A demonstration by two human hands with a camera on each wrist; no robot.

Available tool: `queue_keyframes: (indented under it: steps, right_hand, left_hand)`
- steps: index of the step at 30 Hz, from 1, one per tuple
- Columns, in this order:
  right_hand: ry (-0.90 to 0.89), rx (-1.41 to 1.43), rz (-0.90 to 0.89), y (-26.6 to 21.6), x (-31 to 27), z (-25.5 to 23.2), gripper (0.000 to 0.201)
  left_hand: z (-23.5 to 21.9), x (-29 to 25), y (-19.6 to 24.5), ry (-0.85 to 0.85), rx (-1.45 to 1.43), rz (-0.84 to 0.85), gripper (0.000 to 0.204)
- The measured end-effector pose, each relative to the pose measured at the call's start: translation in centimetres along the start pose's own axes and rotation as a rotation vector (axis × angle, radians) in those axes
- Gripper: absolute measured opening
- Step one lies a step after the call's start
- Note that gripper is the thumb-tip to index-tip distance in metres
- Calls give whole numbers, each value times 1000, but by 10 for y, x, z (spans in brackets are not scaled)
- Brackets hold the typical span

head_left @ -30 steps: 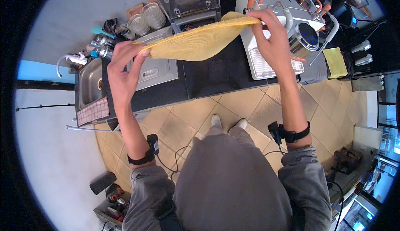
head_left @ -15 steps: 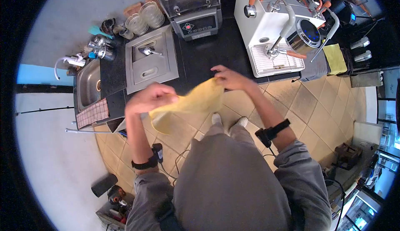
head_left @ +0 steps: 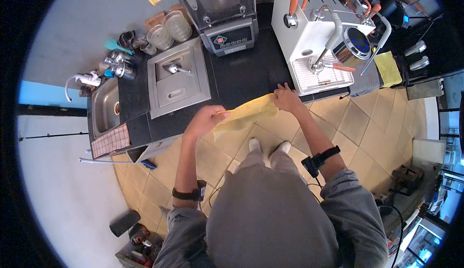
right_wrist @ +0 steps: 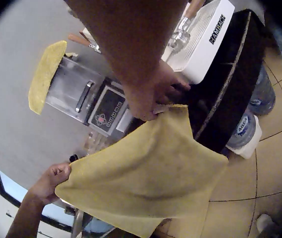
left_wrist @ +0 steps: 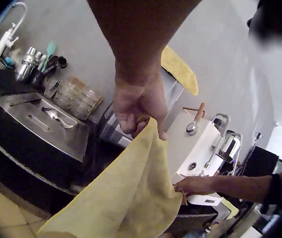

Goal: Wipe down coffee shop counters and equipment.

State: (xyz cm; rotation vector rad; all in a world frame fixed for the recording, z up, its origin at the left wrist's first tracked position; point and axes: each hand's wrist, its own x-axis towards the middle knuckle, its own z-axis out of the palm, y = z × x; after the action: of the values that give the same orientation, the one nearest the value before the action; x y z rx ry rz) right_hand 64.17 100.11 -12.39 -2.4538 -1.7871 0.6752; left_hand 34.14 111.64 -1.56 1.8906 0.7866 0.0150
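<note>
Yellow cloth [right_wrist: 141, 168] between left hand [head_left: 204, 121] and right hand [head_left: 288, 100], fingers [right_wrist: 60, 171] pinching edge; right grip partly hidden.

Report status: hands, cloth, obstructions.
Left hand, right hand both gripping yellow cloth. Cloth spread between them, hanging by black counter. No obstruction seen.

A coffee bar, by its espresso machine [head_left: 300, 36], countertop blender [head_left: 233, 40], steel sink [head_left: 103, 105] and clear cups [head_left: 177, 26].
</note>
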Motion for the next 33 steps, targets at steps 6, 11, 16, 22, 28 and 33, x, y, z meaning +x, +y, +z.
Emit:
queue_keyframes:
  steps: [6, 11, 16, 22, 28, 33]
  right_hand:
    - [102, 352, -190, -13, -5, -71, 20]
    - [453, 497, -378, -45, 5, -155, 10]
    - [461, 539, -353, -76, -71, -225, 12]
    - [216, 351, -309, -25, -84, -122, 11]
    - [-18, 192, -283, 15, -67, 22, 17]
    - [407, 256, -212, 0, -48, 24, 36]
  left_hand:
    - [-56, -3, 18, 155, 13, 66, 29]
    - [-118, -6, 57, 401, 168, 184, 24]
    - [-133, -55, 89, 450, 123, 270, 18]
    - [-77, -42, 20, -112, 23, -49, 27]
    - [3, -11, -83, -272, 146, -120, 30]
    - [65, 33, -104, 290, 572, 256, 42]
